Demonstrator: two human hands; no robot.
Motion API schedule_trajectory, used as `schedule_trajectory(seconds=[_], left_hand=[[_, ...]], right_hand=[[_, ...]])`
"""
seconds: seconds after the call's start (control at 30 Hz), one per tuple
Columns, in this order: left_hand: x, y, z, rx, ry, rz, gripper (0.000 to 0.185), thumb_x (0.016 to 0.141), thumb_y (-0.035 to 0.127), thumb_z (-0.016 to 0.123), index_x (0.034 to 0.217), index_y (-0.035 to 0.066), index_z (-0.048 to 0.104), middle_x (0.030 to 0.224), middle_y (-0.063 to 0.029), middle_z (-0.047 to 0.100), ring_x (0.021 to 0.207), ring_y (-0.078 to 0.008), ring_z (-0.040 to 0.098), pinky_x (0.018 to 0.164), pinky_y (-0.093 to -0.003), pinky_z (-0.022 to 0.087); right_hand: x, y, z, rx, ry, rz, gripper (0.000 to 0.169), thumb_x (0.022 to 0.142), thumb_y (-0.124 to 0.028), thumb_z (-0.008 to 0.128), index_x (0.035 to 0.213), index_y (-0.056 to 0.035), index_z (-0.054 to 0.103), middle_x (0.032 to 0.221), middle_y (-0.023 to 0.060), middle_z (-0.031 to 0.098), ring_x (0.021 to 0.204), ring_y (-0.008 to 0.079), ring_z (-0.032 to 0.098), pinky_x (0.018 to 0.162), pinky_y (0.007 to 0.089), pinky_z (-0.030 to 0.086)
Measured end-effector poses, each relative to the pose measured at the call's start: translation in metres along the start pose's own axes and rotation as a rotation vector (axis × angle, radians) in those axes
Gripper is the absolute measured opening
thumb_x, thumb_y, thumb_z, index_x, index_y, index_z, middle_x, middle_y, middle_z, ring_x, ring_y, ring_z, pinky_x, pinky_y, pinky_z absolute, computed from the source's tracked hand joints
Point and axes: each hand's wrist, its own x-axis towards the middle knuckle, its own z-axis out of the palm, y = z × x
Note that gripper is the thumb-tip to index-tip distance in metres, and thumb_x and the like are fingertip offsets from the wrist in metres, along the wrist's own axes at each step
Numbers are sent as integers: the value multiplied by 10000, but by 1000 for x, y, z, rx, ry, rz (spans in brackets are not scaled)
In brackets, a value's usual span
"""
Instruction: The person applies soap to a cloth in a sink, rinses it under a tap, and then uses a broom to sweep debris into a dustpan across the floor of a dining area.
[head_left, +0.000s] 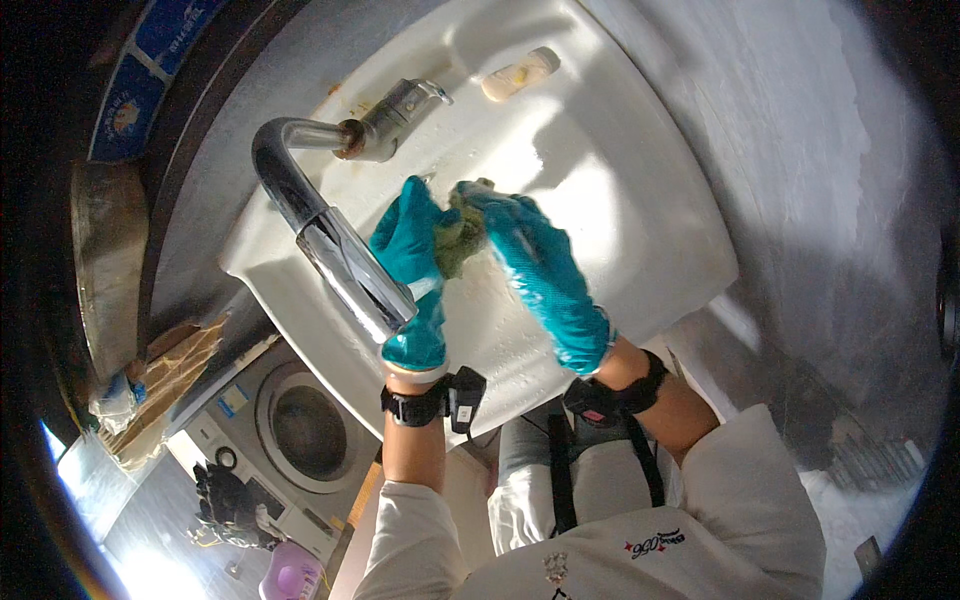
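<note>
My left hand (416, 255), in a teal work glove, is in the white ceramic sink (645, 247), partly behind the spout of the chrome faucet (352, 262). Water runs from the spout onto that glove. A soggy olive-green cloth or sponge (461, 236) is between my two hands. The fingers of my right hand (532, 251), gloved the same way, close on its upper right side. Against its left side lie my left fingers and thumb, and both hands appear to grip it. Part of the green thing is hidden by the gloves.
A bar of soap (521, 73) lies on the sink's back ledge, right of the faucet handle (427, 90). At lower left stands a front-loading washing machine (307, 427) with a dark bundle (225, 502) on it. Nearby are torn cardboard (176, 382) and a purple plastic basin (291, 574).
</note>
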Motion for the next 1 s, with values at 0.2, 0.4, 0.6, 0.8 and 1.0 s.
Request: schedule_trajectory(seconds=[0.2,0.4,0.6,0.8,1.0], left_hand=[[-20,-2,-45,105,146,85,282,885,328,549,784,69,595,671,3,547,583,-48,462,518,-194,358],[-23,-4,-59,-124,381,23,280,892,289,548,736,62,600,639,20,540,568,-43,461,505,-214,368],[-29,-23,-80,-141,441,115,277,880,295,571,724,68,606,661,5,563,659,-79,538,605,-245,404],[-37,-22,-85,-195,445,9,280,878,313,569,722,86,611,662,1,575,644,-86,551,595,-238,414],[-40,-17,-79,-295,344,-47,271,883,306,561,725,92,611,673,-10,593,625,-80,552,589,-228,427]], right_hand=[[1,4,37,378,-176,288,318,948,-231,434,1146,-12,549,1104,88,594,1012,117,532,913,236,401],[2,8,62,574,-156,193,308,923,-222,484,1116,9,546,1112,103,585,970,148,560,856,274,445],[11,33,72,730,-242,390,301,890,-176,530,1149,-25,553,1134,74,585,1018,138,544,876,266,436],[29,48,81,553,-210,323,324,864,-218,584,1126,-28,586,1066,48,615,943,101,553,809,241,451],[35,27,80,514,-196,435,413,908,-389,487,1044,-19,609,906,40,640,801,97,571,746,261,464]])
